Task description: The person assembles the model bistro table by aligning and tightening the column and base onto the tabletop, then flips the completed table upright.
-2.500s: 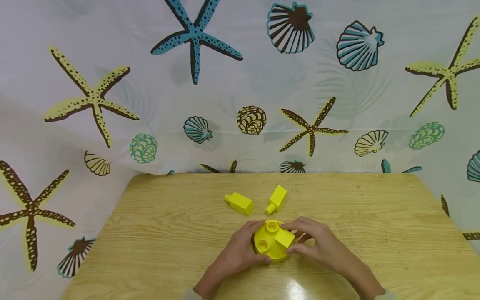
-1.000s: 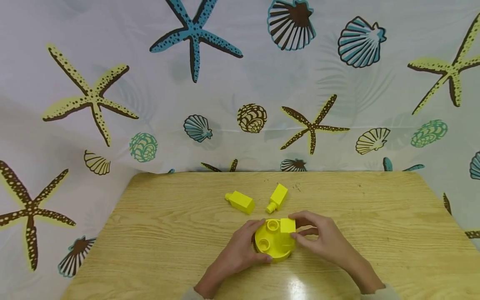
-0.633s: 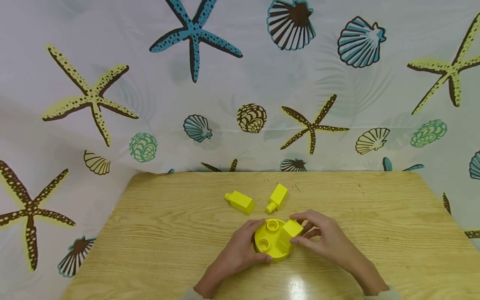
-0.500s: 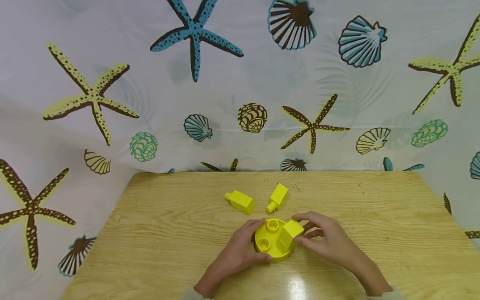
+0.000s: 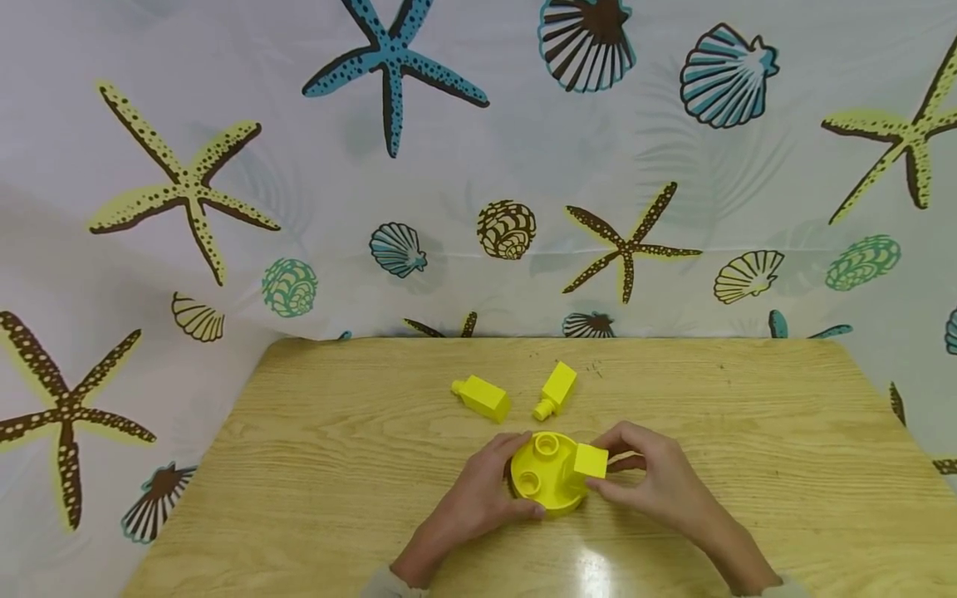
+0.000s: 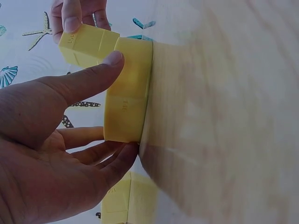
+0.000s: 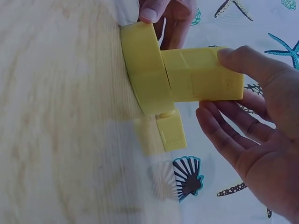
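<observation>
A yellow round disc (image 5: 552, 500) with a raised rim lies on the table, two ring-shaped sockets (image 5: 547, 445) showing on its left part. My left hand (image 5: 482, 486) grips its side, thumb at the near edge and fingers round the far side. On the disc's right part stands a yellow square block (image 5: 591, 460), upright. My right hand (image 5: 650, 469) pinches this block near its top between thumb and fingers. In the right wrist view the block (image 7: 205, 77) meets the disc (image 7: 145, 70); its lower end is hidden.
Behind the disc, two more yellow blocks, one on the left (image 5: 484, 399) and one on the right (image 5: 557, 387), lie on their sides, each with a narrower round end. The wooden table (image 5: 336, 465) reaches back to a hanging cloth (image 5: 449, 191) printed with shells and starfish.
The pinched block has turned back and forth over the disc, its top facing differently from frame to frame. My right fingers shifted with it. My left hand keeps its grip on the disc.
</observation>
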Demonstrator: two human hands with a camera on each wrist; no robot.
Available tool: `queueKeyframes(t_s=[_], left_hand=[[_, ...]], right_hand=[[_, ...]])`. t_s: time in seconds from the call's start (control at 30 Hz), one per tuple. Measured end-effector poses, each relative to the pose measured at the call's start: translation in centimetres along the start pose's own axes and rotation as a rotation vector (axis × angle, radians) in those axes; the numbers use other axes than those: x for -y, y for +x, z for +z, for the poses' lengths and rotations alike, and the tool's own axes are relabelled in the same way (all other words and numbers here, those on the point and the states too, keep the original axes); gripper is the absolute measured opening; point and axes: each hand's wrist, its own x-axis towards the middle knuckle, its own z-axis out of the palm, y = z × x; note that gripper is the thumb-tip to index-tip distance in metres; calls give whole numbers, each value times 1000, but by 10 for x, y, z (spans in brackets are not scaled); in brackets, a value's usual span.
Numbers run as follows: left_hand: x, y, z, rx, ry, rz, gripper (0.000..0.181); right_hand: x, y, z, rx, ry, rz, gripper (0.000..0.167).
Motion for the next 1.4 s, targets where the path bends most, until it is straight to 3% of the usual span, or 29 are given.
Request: queueKeyframes(t_s=[0.3, 1.17, 1.4], left_hand=[[-1, 3, 1, 3, 16, -18, 94], [-3, 0, 2, -48, 18, -4, 93], [-3, 1, 3, -39, 10, -20, 94]], right_hand=[[4, -3, 6, -67, -128, -55, 41], [7, -8, 23, -230, -286, -69, 40], [7, -8, 25, -222, -285, -34, 42]])
